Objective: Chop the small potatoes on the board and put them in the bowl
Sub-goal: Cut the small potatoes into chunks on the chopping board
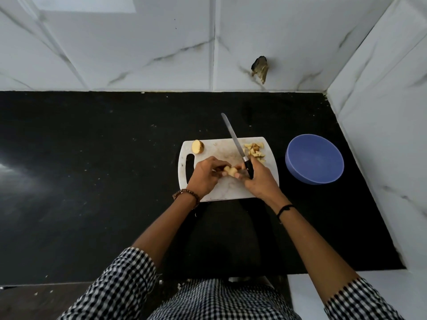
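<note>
A white cutting board lies on the black counter. My left hand pinches cut potato pieces at the board's middle. My right hand grips the black handle of a knife, whose blade points up and away over the board; its fingertips also touch the potato pieces. A pile of chopped potato sits at the board's far right corner. A halved potato rests cut side up at the far left corner. The blue bowl stands to the right of the board, with nothing visible in it.
The black counter stretches wide to the left. Marble-tiled walls close off the back and the right side just beyond the bowl. A hole in the back wall tile is above the board. The counter's front edge is near my torso.
</note>
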The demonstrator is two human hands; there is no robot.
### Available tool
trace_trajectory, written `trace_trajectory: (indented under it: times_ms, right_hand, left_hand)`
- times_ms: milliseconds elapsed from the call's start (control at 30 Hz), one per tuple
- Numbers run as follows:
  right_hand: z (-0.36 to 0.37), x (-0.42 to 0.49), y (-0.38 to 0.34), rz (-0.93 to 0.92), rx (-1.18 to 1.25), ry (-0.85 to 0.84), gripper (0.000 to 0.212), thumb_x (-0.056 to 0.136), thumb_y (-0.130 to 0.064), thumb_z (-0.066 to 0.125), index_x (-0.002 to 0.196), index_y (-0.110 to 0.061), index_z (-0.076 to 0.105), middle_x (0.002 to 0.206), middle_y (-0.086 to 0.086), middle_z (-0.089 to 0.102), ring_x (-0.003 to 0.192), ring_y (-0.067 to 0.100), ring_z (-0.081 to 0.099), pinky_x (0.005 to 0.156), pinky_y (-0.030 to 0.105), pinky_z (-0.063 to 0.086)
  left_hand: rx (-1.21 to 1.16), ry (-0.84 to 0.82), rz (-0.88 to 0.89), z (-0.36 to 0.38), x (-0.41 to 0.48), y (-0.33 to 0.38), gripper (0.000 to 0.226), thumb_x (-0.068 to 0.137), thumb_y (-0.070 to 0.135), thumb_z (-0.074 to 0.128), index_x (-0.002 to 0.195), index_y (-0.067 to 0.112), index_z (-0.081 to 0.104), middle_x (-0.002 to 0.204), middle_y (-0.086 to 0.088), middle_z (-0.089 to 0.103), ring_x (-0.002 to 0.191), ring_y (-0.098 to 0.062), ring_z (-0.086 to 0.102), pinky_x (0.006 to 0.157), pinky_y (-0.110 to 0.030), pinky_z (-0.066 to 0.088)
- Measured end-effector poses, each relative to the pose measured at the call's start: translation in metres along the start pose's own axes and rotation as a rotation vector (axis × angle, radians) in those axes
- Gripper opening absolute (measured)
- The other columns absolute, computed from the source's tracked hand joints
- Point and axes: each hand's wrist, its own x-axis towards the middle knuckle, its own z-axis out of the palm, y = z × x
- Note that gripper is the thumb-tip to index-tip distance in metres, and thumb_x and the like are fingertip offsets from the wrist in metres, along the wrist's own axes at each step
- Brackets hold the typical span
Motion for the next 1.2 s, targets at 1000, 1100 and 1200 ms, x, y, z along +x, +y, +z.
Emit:
trace_trajectory:
  times_ms: [1000, 1100, 1200]
  right_hand:
    - [0.002, -0.003, -0.003, 0.073, 0.04, 0.082, 0.057, 0.092, -0.035, 0.068, 0.141, -0.021, 0.042, 0.117, -0.008, 0.059, 0.112, 0.012, 0.055, 0.095, 0.029, 0.042]
    - [0.002, -0.001, -0.003, 0.035, -0.022, 0.081, 0.065, 0.094, -0.027, 0.067, 0.15, -0.023, 0.034, 0.127, -0.01, 0.059, 0.119, 0.009, 0.054, 0.1, 0.03, 0.042]
    - [0.002, 0.0, 0.001, -0.042, -0.14, 0.086, 0.062, 0.094, -0.021, 0.066, 0.148, -0.024, 0.035, 0.127, -0.007, 0.062, 0.12, 0.012, 0.058, 0.1, 0.029, 0.046]
  left_hand:
    - [0.404, 0.199, 0.191, -0.017, 0.0, -0.004, 0.023, 0.09, 0.01, 0.063, 0.112, 0.007, 0.066, 0.104, -0.004, 0.06, 0.086, -0.016, 0.059, 0.066, -0.026, 0.053]
    - [0.255, 0.051, 0.187, -0.007, 0.006, 0.004, 0.034, 0.088, 0.013, 0.066, 0.121, 0.012, 0.063, 0.105, -0.001, 0.059, 0.082, -0.011, 0.06, 0.072, -0.025, 0.053]
    - [0.224, -0.021, 0.178, 0.002, 0.01, 0.007, 0.04, 0.083, 0.007, 0.071, 0.122, 0.014, 0.063, 0.105, -0.001, 0.059, 0.082, -0.009, 0.058, 0.075, -0.02, 0.051]
